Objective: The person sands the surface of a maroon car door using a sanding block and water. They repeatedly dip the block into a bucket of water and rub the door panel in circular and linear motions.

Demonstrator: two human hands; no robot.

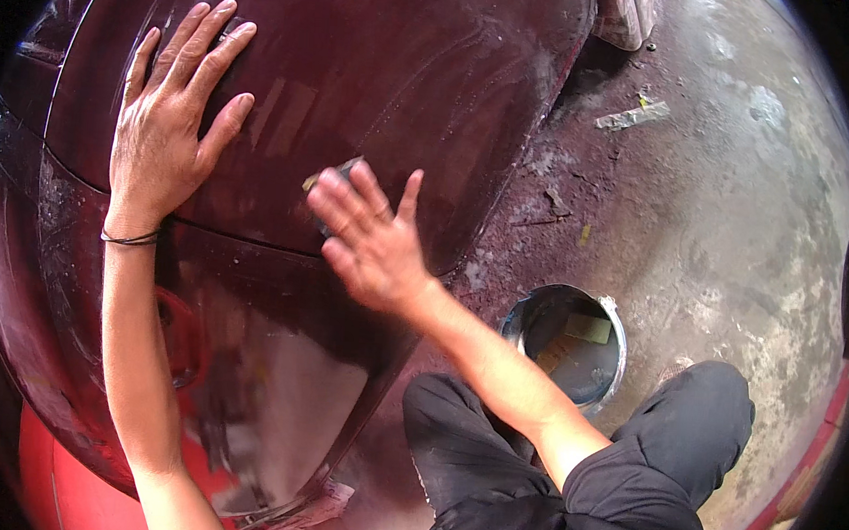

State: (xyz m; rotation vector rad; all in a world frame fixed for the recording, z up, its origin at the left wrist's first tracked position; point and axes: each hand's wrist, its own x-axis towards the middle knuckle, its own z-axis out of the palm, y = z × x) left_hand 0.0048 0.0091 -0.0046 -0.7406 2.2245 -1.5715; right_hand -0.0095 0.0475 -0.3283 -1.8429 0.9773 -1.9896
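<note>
Grey, stained concrete floor [736,185] runs off to the right of us, dusted dark red where it meets the dark maroon car body panel [386,81] we crouch against; our right hand [373,238] presses a small sanding pad [338,179] flat onto that panel, its fingers [346,199] laid over the pad and slightly blurred, only the pad's upper corner showing past the fingertips; our left hand [168,122] lies spread on the upper left of the same panel, fingers straight and apart, gripping nothing, a thin dark band [130,239] round the wrist; outward from the hands, the panel under and right of the pad looks dull and streaked with pale rub marks, while lower down a wide patch [283,392] shows greyish and bare, and the far left flank is scuffed; we judge the rubbing-down well under way, with the middle and lower areas already dulled and the darker upper stretch near the left hand seemingly less worked, though glare makes this hard to settle; just beside our right forearm a round metal bucket [566,344] of murky water stands on the floor with a yellowish piece lying in it; our knees in dark trousers [644,478] fill the lower right; scraps of debris [634,115] lie well apart on the concrete.
</note>
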